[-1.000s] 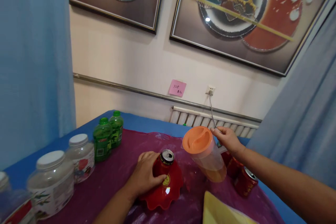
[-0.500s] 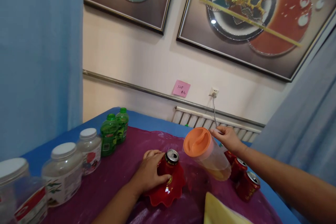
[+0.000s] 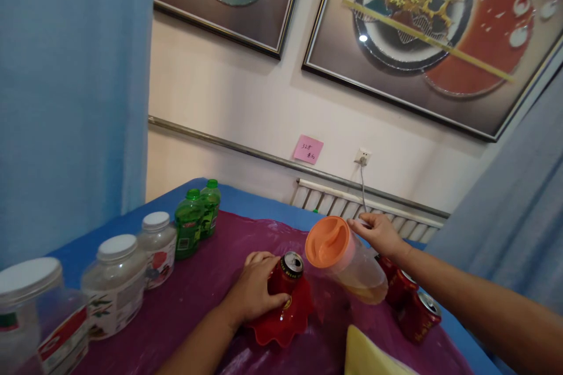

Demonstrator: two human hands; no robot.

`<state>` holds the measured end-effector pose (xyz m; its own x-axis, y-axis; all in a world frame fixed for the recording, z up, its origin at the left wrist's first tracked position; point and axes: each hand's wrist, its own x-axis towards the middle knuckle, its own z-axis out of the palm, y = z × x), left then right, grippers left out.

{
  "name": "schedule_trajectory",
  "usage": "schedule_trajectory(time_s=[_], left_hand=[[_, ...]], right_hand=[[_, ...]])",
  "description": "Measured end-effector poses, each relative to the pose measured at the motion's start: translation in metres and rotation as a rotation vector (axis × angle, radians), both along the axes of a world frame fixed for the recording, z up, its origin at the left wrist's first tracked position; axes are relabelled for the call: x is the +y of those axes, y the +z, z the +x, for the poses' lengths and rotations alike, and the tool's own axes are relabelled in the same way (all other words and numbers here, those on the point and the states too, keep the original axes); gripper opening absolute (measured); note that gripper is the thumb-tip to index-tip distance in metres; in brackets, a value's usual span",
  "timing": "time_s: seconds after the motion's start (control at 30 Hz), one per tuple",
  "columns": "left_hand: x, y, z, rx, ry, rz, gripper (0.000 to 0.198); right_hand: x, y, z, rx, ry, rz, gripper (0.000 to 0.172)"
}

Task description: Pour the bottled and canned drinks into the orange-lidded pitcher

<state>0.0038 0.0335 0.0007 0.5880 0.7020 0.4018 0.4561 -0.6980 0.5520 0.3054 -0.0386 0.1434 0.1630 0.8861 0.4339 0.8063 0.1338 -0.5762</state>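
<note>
My left hand [image 3: 257,290] is wrapped round a red drink can [image 3: 291,266] with an opened silver top. The can stands in a red dish with a wavy rim [image 3: 275,331]. To its right, my right hand [image 3: 378,237] grips a clear plastic pitcher [image 3: 363,272] by its far side; the handle is mostly hidden. An orange lid [image 3: 328,241] covers the pitcher, which tilts to the left toward the can. Some yellowish liquid lies low in the pitcher. Whether any liquid leaves the lid I cannot tell.
Several red cans [image 3: 417,313] stand right of the pitcher. Along the left are white-lidded jars [image 3: 116,287] and two green bottles [image 3: 189,225]. A yellow cloth-like piece [image 3: 373,354] lies at the front on the purple sheet [image 3: 176,322]. Behind are a wall and a radiator [image 3: 334,205].
The pitcher in my right hand tips slightly further to the left, its lid a little lower. My left hand keeps its hold on the can. The view has shifted slightly.
</note>
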Motion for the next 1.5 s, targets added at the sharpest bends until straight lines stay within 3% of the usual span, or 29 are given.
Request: schedule_trajectory(time_s=[0.5,1.5], left_hand=[[-0.001,-0.001,0.001,0.007,0.003,-0.023,0.067],[-0.004,0.002,0.001,-0.001,-0.008,-0.035,0.064]], right_hand=[[0.003,0.004,-0.004,-0.142,-0.016,0.006,0.050],[0.003,0.002,-0.005,-0.148,-0.012,-0.068,0.048]])
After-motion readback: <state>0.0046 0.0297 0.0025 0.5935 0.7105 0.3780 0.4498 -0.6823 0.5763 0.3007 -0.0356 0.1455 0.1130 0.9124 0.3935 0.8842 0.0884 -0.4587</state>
